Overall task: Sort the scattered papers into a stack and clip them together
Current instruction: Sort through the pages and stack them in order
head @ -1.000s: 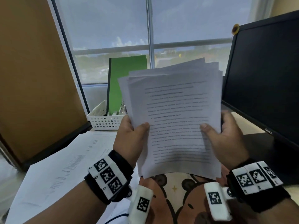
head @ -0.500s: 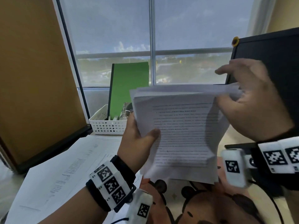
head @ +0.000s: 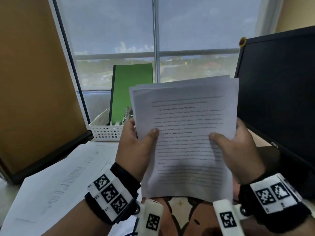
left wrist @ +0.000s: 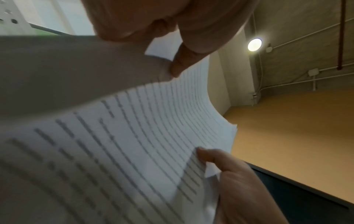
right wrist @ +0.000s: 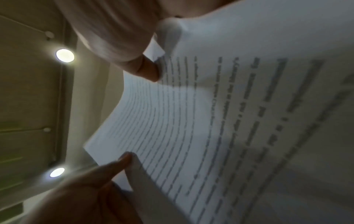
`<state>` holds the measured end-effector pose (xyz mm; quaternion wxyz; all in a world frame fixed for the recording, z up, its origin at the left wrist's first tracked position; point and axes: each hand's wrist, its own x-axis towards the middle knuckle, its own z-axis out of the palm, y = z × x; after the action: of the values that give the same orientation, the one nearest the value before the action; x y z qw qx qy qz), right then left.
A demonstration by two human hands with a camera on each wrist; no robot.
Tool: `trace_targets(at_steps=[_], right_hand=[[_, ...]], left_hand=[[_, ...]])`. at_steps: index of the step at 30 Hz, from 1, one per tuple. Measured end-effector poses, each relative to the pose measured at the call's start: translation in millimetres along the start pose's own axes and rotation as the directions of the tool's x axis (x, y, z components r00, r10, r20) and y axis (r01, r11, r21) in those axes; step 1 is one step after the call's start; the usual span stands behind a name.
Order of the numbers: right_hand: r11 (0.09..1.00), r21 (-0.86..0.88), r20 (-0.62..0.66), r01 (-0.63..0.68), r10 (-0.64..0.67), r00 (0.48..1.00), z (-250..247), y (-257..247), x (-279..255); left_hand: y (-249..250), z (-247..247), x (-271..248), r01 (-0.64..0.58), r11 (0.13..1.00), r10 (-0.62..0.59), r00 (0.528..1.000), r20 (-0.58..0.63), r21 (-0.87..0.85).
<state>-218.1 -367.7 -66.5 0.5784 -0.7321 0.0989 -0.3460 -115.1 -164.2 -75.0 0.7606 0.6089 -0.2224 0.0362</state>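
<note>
I hold a stack of printed papers (head: 185,116) upright in front of me, above the desk. My left hand (head: 136,143) grips its left edge, thumb on the front page and fingers hidden behind. My right hand (head: 238,147) grips the right edge the same way. The sheets' top edges are slightly fanned and uneven. Both wrist views show the papers' (left wrist: 134,136) (right wrist: 210,121) printed face from below, curved, with a thumb pressing on it at each side.
Large printed sheets (head: 59,176) lie on the desk at the left. A white basket (head: 105,132) with a green folder (head: 133,92) stands by the window. An orange board (head: 34,82) leans at the left, a black monitor (head: 276,99) at the right. A cartoon mat (head: 184,210) lies under the stack.
My right hand rose to the stack's top edge half a second ago and is now back on the right edge. The sheets are less fanned than a second ago.
</note>
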Motion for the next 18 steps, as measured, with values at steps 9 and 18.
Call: trace_targets(at_steps=[9,18], right_hand=[[0.999,-0.042,-0.081,0.017,-0.020,0.997,10,-8,-43],[0.789,-0.465,0.154,0.401,-0.374,0.914,-15,-78,-4]], left_hand=[[7,-9,-28,-0.035,0.978,0.048,0.997,-0.061,0.204],[-3,-25,-33,0.115,0.988,-0.117,0.993,0.011,0.106]])
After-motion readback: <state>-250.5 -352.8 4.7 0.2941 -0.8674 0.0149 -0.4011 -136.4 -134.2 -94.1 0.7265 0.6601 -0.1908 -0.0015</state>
